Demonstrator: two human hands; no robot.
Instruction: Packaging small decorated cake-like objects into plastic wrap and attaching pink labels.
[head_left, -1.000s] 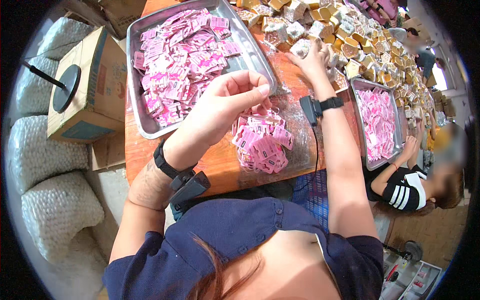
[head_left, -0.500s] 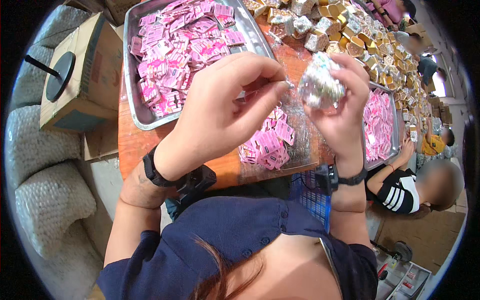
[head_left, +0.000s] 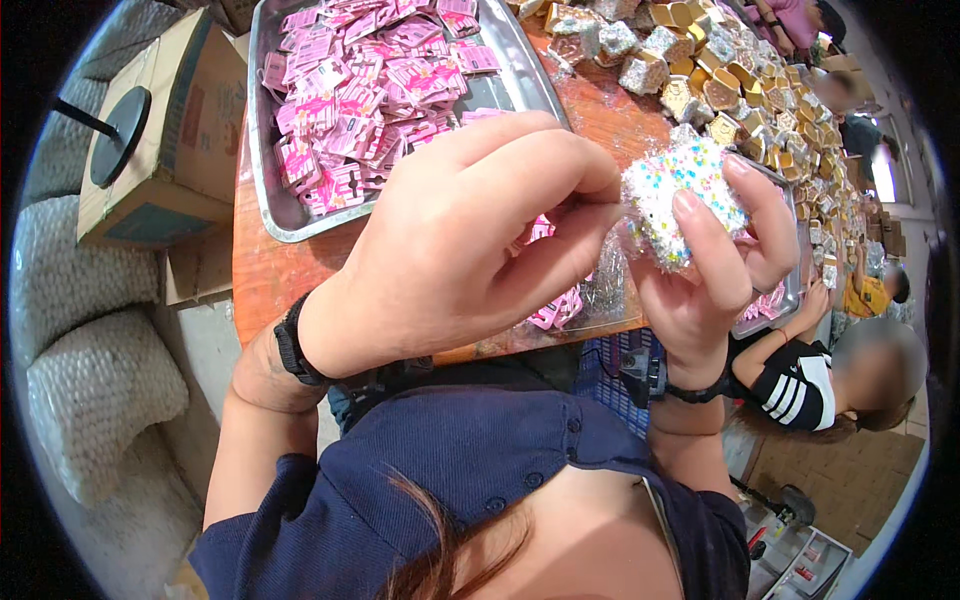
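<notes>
My right hand [head_left: 705,275] grips a white glittery block [head_left: 662,185] speckled with blue, yellow and pink, its fingers wrapped round the side and front. Just left of it, my left hand [head_left: 470,235] is closed in a pinch, fingertips close against the block's left edge. Whatever lies between those fingertips is hidden or too small to name. Beneath the left hand, part of a small heap of pink printed tags [head_left: 558,312] shows on the wooden table [head_left: 300,290].
A metal tray [head_left: 283,232] of pink tags stands at the left, another tray with pink tags [head_left: 768,302] at the right. Many gold and glittery pieces [head_left: 722,92] cover the far table. A cardboard box [head_left: 165,150] is at far left. A co-worker [head_left: 800,385] sits at right.
Both hands have moved to the right, and the left fingertips are now closer to the block. The block has turned, showing its colour-speckled face.
</notes>
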